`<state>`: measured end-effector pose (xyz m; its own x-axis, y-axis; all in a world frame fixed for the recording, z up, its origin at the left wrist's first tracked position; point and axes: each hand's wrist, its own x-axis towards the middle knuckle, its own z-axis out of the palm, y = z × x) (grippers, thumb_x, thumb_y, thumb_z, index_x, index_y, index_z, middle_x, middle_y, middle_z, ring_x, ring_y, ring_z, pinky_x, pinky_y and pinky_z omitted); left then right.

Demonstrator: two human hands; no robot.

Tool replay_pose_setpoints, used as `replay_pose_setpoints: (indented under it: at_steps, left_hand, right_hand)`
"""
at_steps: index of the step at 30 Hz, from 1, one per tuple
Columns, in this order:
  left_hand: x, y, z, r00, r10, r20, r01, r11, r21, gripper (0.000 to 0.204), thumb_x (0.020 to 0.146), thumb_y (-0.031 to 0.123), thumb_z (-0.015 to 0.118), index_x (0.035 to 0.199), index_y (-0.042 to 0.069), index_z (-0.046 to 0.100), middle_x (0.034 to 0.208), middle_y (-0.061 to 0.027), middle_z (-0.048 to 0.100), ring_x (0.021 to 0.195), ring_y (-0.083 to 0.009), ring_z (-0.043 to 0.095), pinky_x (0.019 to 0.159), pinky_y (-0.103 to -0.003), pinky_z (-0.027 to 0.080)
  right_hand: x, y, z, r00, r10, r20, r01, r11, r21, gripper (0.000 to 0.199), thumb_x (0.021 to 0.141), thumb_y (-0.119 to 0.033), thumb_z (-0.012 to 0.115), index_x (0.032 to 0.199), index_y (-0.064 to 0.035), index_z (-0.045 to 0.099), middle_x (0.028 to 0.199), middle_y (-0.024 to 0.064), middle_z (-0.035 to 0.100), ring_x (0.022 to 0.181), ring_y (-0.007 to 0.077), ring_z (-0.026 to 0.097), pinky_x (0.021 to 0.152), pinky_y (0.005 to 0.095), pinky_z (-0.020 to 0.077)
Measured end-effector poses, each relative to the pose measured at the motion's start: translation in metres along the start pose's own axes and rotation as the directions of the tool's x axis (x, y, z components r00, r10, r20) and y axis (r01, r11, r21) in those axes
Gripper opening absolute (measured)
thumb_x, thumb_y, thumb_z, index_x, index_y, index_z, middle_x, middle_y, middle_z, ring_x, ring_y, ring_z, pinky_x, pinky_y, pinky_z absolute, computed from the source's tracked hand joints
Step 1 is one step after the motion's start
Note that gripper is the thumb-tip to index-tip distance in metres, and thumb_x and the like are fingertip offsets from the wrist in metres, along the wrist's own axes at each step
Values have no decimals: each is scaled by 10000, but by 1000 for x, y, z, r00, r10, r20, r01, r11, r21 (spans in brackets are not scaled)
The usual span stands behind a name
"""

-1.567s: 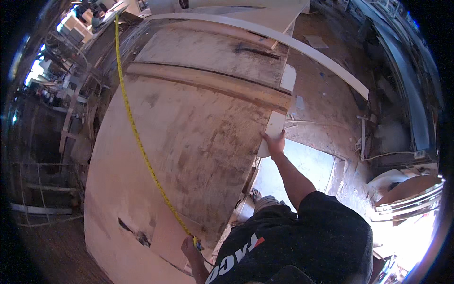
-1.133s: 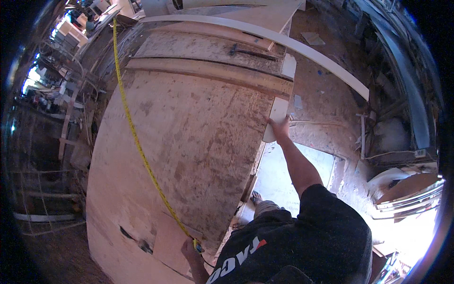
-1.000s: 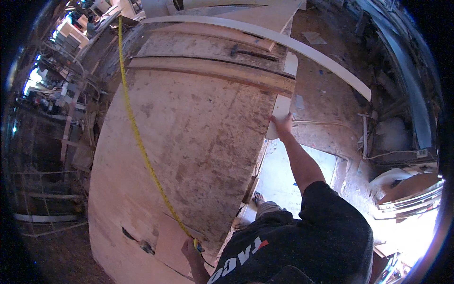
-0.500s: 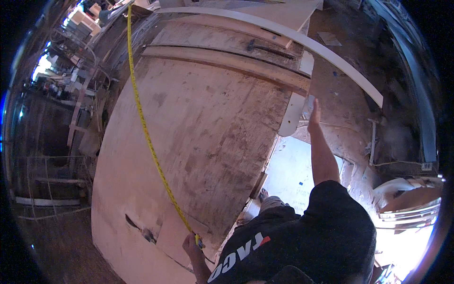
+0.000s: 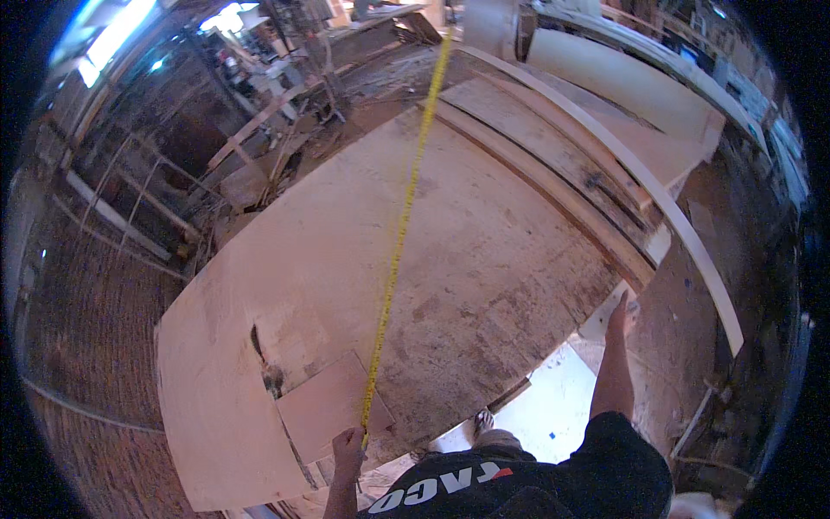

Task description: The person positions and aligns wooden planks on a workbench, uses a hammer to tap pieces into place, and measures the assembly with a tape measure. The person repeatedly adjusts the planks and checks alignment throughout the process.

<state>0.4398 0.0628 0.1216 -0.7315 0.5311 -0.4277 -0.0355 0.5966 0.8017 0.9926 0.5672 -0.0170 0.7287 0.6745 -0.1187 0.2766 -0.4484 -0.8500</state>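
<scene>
My left hand [image 5: 348,451] is closed at the near edge of a large wooden sheet [image 5: 303,251], gripping the near end of a yellow tape measure [image 5: 399,233]. The blade is pulled out long and runs away over the sheet to beyond its far side. Whatever part sits inside my fist is mostly hidden. My right hand [image 5: 622,310] reaches forward at the sheet's right edge, fingers stretched out, beside a pale board piece [image 5: 598,323]. No object shows in it.
Timber strips [image 5: 536,186] lie across the sheet's far right, with a dark tool [image 5: 601,183] among them. A long white strip [image 5: 683,221] passes beyond them. A thin square panel [image 5: 324,406] and a dark-edged hole [image 5: 268,368] are near my left hand. Scrap wood [image 5: 277,164] clutters the far left.
The view has swung left and up, so the sheet and tape appear turned and shifted right. My left hand still grips the tape measure; my right hand remains by the sheet's right edge.
</scene>
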Motion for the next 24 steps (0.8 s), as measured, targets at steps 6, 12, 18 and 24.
replay_pose_setpoints:
  at_steps: [6, 12, 18, 24]
  left_hand:
    - [1, -30, -33, 991, 137, -7, -132, 971, 198, 324, 911, 278, 703, 862, -39, 741, 680, -145, 662, 620, -240, 652, 620, -394, 521]
    - [-13, -73, -84, 986, 165, -29, -150, 943, 297, 319, 904, 296, 701, 903, -18, 758, 855, -248, 715, 790, -367, 696, 736, -471, 521]
    - [-5, -131, -168, 983, 177, 40, -177, 894, 412, 375, 923, 398, 693, 979, 37, 774, 931, -224, 728, 925, -418, 693, 817, -494, 537]
    - [-7, -167, -268, 963, 265, -49, -198, 819, 539, 350, 900, 410, 723, 960, 72, 789, 973, -181, 727, 925, -395, 699, 826, -507, 549]
  right_hand:
    - [-177, 3, 43, 791, -609, 49, 566, 761, 317, 493, 1004, -429, 621, 1296, -32, 641, 1195, 179, 669, 1106, 326, 616, 941, 453, 495]
    - [-504, -56, -4, 151, -414, 898, 222, 899, 377, 291, 1010, -190, 632, 1232, -21, 714, 842, 23, 651, 812, 131, 625, 788, 301, 515]
    - [-674, -57, -29, -4, -332, 943, -135, 935, 328, 313, 1047, -281, 627, 1212, -25, 698, 755, -3, 607, 723, 107, 587, 709, 282, 497]
    - [-763, -29, -10, 89, -260, 962, 191, 952, 239, 320, 1051, -311, 611, 852, -63, 655, 736, 7, 603, 694, 104, 551, 666, 287, 463]
